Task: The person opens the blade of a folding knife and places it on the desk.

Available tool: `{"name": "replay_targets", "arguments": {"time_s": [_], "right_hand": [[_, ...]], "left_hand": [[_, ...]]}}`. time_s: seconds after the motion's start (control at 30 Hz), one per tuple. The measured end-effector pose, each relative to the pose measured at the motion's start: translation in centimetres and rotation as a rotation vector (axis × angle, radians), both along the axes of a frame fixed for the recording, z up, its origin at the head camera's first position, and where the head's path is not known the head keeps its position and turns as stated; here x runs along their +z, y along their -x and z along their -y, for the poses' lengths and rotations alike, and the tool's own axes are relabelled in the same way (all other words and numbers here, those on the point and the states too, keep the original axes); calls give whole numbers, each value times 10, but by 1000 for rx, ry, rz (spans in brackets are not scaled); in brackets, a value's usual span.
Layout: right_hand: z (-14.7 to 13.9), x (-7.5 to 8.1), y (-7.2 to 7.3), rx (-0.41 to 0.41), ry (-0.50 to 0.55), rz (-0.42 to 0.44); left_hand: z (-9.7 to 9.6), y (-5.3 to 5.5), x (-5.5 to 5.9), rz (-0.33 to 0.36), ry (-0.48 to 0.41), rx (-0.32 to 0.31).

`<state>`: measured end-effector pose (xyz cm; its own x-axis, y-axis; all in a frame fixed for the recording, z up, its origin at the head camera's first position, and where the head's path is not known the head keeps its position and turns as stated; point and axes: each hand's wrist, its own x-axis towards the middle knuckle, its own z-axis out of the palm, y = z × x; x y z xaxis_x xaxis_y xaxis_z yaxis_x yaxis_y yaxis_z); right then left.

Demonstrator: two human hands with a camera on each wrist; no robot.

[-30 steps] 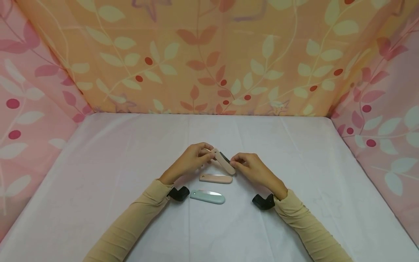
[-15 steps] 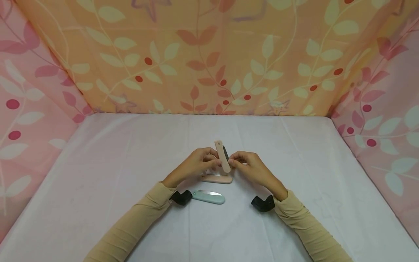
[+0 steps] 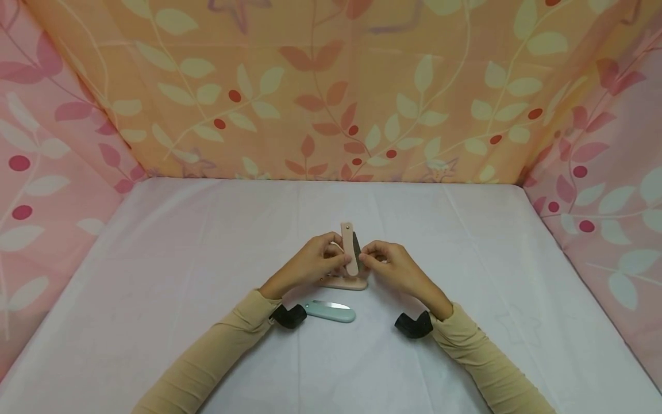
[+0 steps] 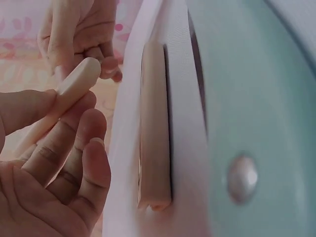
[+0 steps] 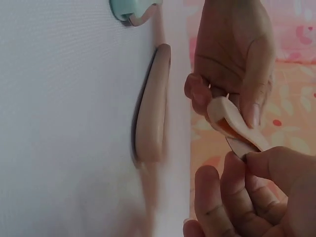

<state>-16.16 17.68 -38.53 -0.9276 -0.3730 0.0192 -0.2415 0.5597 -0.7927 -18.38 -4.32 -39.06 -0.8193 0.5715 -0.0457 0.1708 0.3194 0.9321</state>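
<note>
Above the table, my left hand [image 3: 318, 259] pinches the pale pink handle of a folding knife [image 3: 348, 237] between thumb and fingers. The knife stands nearly upright in the head view, pivot end up. Its dark blade [image 3: 356, 247] is swung partly out of the handle. My right hand [image 3: 390, 264] pinches the blade's edge; in the right wrist view the thumb [image 5: 266, 163] and index finger meet on it. Below lies a second pink folding knife [image 3: 343, 283], partly hidden by the left hand. Nearer me lies a mint-green folding knife [image 3: 331, 311] with some silvery blade showing.
A white cloth covers the table [image 3: 207, 259]. Patterned fabric walls [image 3: 331, 86] rise at the back and both sides. A black wrist camera sits below each wrist, the left one [image 3: 289, 316] close to the green knife.
The held knife has turned from a slant to nearly upright, and its blade stands further out of the handle. My left hand has shifted slightly right and nearer me; the right hand barely moved.
</note>
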Motion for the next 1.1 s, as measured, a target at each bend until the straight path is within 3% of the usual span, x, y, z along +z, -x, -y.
{"name": "replay_targets", "arguments": {"time_s": [0.53,1.1], "right_hand": [[-18,6,9,-26,-26,0],[-17,7,9,-13,60,20]], "left_hand": [[6,1,7,31,7,-21],[5,2,4,57,-33,50]]}}
